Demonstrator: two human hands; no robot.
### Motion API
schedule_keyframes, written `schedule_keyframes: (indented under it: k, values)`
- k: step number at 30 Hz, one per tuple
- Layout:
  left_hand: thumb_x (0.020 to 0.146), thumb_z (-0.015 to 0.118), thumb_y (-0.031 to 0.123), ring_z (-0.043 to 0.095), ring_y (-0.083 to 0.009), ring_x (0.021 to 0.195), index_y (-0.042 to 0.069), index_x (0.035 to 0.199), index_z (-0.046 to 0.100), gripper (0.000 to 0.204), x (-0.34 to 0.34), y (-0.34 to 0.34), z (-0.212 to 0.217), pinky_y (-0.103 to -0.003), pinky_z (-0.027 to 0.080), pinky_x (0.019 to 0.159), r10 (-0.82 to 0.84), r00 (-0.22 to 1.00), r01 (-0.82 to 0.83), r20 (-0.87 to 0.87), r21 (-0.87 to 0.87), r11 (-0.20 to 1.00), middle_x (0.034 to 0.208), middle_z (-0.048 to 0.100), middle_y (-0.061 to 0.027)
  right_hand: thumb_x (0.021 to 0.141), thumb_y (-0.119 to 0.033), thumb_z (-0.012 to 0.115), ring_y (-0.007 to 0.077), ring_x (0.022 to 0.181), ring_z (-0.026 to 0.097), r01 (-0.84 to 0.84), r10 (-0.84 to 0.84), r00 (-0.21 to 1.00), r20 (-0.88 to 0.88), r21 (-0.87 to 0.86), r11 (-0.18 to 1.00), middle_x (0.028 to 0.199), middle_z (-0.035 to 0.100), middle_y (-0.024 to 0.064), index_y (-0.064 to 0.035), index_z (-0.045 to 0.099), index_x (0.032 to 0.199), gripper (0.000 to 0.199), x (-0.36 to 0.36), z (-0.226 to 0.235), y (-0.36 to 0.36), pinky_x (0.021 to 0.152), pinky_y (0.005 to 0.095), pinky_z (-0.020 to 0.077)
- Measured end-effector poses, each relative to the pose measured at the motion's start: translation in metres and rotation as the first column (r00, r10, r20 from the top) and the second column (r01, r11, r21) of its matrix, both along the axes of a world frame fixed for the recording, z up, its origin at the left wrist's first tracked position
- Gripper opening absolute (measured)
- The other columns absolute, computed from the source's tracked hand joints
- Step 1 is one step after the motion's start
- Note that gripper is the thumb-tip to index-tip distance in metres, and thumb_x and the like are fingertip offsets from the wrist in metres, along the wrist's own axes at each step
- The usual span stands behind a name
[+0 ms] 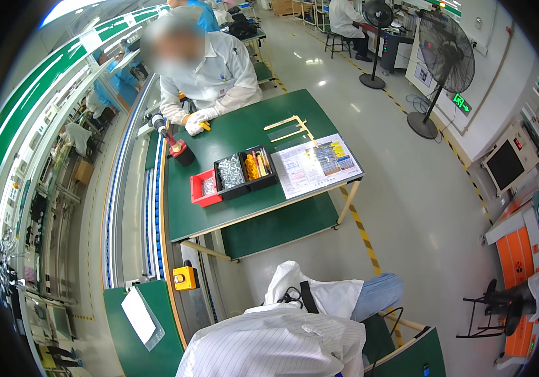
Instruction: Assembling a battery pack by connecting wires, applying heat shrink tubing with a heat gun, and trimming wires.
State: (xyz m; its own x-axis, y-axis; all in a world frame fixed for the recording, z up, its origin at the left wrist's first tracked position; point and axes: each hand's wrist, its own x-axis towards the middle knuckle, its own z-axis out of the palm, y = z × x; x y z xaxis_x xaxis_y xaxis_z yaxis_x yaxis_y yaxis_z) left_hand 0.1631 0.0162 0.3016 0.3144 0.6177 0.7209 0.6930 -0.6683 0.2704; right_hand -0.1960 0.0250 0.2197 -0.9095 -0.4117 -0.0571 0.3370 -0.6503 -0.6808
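Neither of my hands shows in the head view. My white striped coat (275,342) fills the lower middle, and a leg in blue jeans (379,295) sticks out from it to the right. Ahead of me is a green-topped table (250,135). On it are a red bin (205,200) of small metal parts, a black bin (228,188) of screw-like pieces and another with yellow pieces (252,168). A printed sheet (301,169) lies to their right. Across the table, a co-worker's white-gloved hand (201,118) is beside a small yellow item.
A roller conveyor (150,220) runs along the left, with a yellow control box (185,278) at its edge. A power tool (158,123) points into a dark red-topped holder (181,152). Pedestal fans (446,60) stand at far right. A paper in a clear sleeve (140,317) lies lower left.
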Motion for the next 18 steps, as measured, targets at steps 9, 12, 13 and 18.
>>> schedule_keyframes:
  k: [9,12,13,18]
  values:
    - [0.085,0.055,0.031,0.064,-0.0294,0.090,0.008,0.092,0.066,0.027,-0.007,-0.007,0.008,-0.049,0.045,0.088,0.027,0.998,-0.023,0.052,-0.075,0.997,0.088,0.068,-0.0124,0.100,-0.028,0.052,0.0199,0.068,0.059,0.158,-0.158,0.987,-0.005,-0.065,0.985,0.083,0.064,0.0037,-0.0110,0.062,0.103,0.020,0.008,-0.009,0.005,0.063,0.0350,0.0495]
    - [0.085,0.057,0.031,0.065,-0.0307,0.091,0.007,0.094,0.067,0.027,-0.011,-0.009,0.011,-0.049,0.046,0.088,0.044,0.994,-0.028,0.105,-0.144,0.989,0.089,0.068,-0.0139,0.100,-0.028,0.052,0.0202,0.068,0.060,0.210,-0.212,0.977,-0.010,-0.087,0.974,0.083,0.063,0.0039,-0.0110,0.062,0.102,0.020,0.007,-0.011,0.006,0.063,0.0352,0.0498]
    - [0.085,0.058,0.031,0.065,-0.0311,0.092,0.007,0.094,0.067,0.028,-0.012,-0.009,0.011,-0.049,0.047,0.088,0.051,0.991,-0.030,0.121,-0.167,0.986,0.089,0.068,-0.0144,0.100,-0.028,0.052,0.0204,0.068,0.060,0.227,-0.229,0.973,-0.012,-0.094,0.969,0.083,0.063,0.0040,-0.0110,0.062,0.102,0.020,0.007,-0.011,0.007,0.063,0.0353,0.0499]
    - [0.085,0.060,0.032,0.065,-0.0333,0.094,0.005,0.096,0.067,0.030,-0.018,-0.009,0.016,-0.048,0.049,0.087,0.090,0.976,-0.033,0.197,-0.276,0.961,0.091,0.068,-0.0169,0.100,-0.027,0.052,0.0210,0.069,0.060,0.310,-0.315,0.949,-0.023,-0.127,0.942,0.082,0.063,0.0045,-0.0110,0.062,0.102,0.019,0.006,-0.012,0.013,0.063,0.0357,0.0503]
